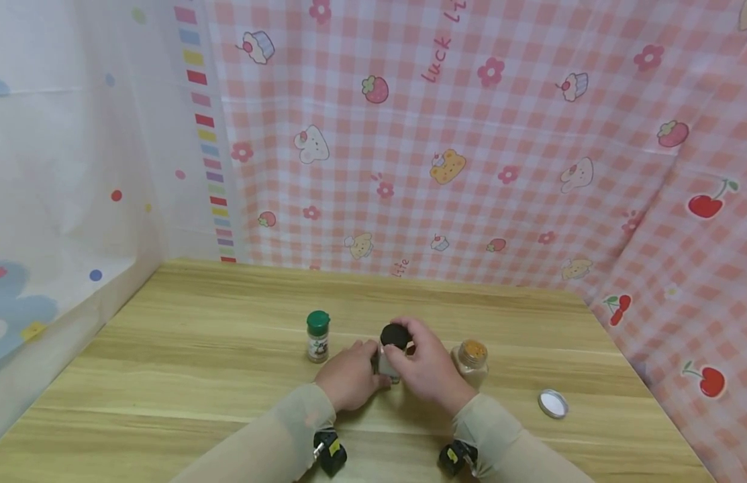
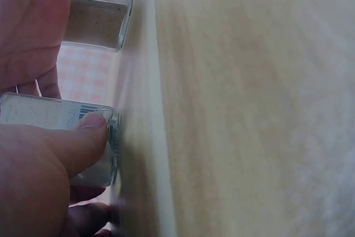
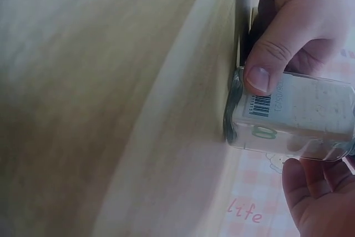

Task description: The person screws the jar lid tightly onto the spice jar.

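Note:
A square clear glass spice jar (image 1: 388,364) with a black lid (image 1: 395,335) stands upright on the table in front of the person. My left hand (image 1: 350,378) grips its lower body, with the thumb pressed over the barcode label in both wrist views. Around the black lid curl the fingers and thumb of my right hand (image 1: 430,365); its grip on the lid falls outside both wrist views. To the right stands an open glass jar (image 1: 472,365) showing orange-brown powder at its mouth. A green-capped spice jar (image 1: 318,337) is upright to the left.
A round silver-rimmed lid (image 1: 553,404) lies at the right, its white inside facing up. The wooden table (image 1: 228,322) meets a pink checked cloth (image 1: 409,221) at the back and a white patterned cloth (image 1: 77,201) at the left.

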Tool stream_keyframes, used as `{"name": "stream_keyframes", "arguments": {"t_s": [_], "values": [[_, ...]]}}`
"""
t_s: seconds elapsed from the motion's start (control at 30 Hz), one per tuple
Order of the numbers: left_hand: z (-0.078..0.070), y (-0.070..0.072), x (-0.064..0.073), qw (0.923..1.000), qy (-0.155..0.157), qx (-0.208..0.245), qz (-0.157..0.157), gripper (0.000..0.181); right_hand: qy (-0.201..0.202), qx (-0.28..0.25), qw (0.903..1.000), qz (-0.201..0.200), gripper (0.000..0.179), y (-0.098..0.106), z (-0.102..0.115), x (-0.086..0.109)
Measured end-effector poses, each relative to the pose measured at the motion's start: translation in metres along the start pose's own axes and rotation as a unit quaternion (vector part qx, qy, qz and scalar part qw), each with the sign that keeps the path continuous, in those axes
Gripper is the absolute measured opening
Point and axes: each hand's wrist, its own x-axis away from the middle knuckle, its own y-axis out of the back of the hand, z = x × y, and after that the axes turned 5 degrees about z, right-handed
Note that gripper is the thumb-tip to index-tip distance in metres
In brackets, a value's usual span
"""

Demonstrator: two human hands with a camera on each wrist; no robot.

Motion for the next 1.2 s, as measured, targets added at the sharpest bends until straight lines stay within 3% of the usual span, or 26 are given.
{"name": "stream_keyframes", "arguments": {"t_s": [0.13,0.5,0.83,1.0,1.2], "values": [[0.001,-0.0011,-0.0011,1.0,-0.002,-0.003,-0.003,0.057,0.003,0.007,1.0,-0.003,0.03,0.0,0.0006,-0.0007],[0.0011,-0.001,-0.0011,1.0,-0.001,-0.001,-0.003,0.055,-0.002,0.002,0.9999,-0.015,0.029,-0.0007,-0.0013,-0.0002],[0.0021,-0.0025,-0.002,1.0,0.004,0.004,0.001,0.059,-0.008,-0.015,0.9998,-0.005,0.054,0.0,-0.0023,0.0004],[0.0024,-0.003,-0.0028,1.0,0.0,0.002,-0.001,0.057,0.015,-0.005,0.9999,-0.004,0.038,0.0006,-0.0028,0.0011],[0.0025,-0.0031,-0.003,1.0,-0.002,0.001,-0.003,0.056,-0.001,0.006,1.0,-0.007,0.03,0.0001,-0.0012,0.0011]]}}
